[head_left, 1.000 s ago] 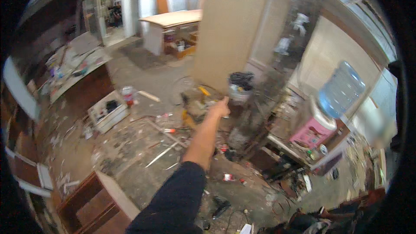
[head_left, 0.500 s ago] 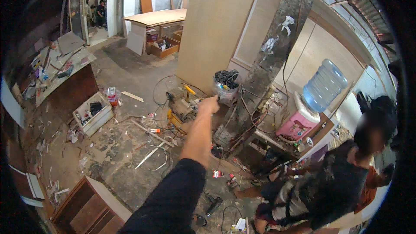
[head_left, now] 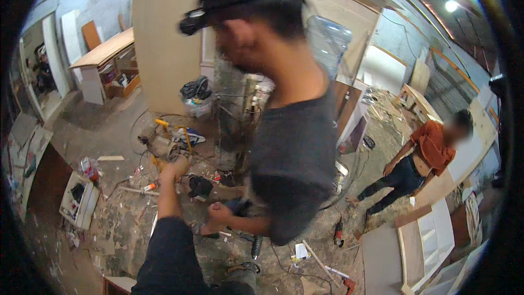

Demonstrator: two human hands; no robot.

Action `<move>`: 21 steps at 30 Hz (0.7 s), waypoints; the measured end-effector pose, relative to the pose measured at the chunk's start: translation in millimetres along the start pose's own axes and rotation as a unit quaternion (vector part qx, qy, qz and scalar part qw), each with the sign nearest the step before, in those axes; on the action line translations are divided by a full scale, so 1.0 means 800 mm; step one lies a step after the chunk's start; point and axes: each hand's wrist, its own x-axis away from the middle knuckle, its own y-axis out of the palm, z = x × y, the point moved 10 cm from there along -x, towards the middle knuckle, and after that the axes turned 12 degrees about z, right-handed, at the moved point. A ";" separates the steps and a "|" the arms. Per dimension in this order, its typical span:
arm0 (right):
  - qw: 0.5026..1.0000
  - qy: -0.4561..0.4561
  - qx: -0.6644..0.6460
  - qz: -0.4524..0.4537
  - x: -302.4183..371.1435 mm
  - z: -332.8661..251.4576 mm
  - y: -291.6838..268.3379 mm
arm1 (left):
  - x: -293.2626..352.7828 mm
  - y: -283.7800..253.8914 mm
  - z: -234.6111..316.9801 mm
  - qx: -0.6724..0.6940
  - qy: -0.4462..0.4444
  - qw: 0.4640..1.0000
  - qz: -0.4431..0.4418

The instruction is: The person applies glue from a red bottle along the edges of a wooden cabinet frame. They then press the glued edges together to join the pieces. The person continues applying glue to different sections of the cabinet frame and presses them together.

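Note:
My left arm, in a black sleeve, reaches forward from the lower edge. At its end, my left hand (head_left: 174, 167) is raised with its back toward me. Its fingers are foreshortened and blurred, so whether they are curled or stretched cannot be made out; no held thing shows. Beyond it in the picture, on the floor, stands a dusty motor-like machine (head_left: 164, 145) with yellow tubular handles; contact with it cannot be made out. My right hand is outside the picture. Close on the right, a person (head_left: 295, 158) in a dark T-shirt and black cap leans across, one hand (head_left: 220, 214) closed.
A second person (head_left: 428, 153) in an orange shirt stands further right. A black power tool (head_left: 256, 245), a red tool (head_left: 339, 232) and cables lie on the littered floor. A bucket with a black bag (head_left: 196, 98) stands beside the pillar. White-and-wood panels (head_left: 423, 240) lie lower right.
My view has swung right, and my outstretched arm now appears further left. The dark-shirted person has come up close in front of me. My pointing hand has lost its clear outline.

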 end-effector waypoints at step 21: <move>0.974 -0.181 -0.122 0.064 -0.150 -0.148 0.029 | 0.382 0.369 0.303 -0.097 0.500 0.833 -0.215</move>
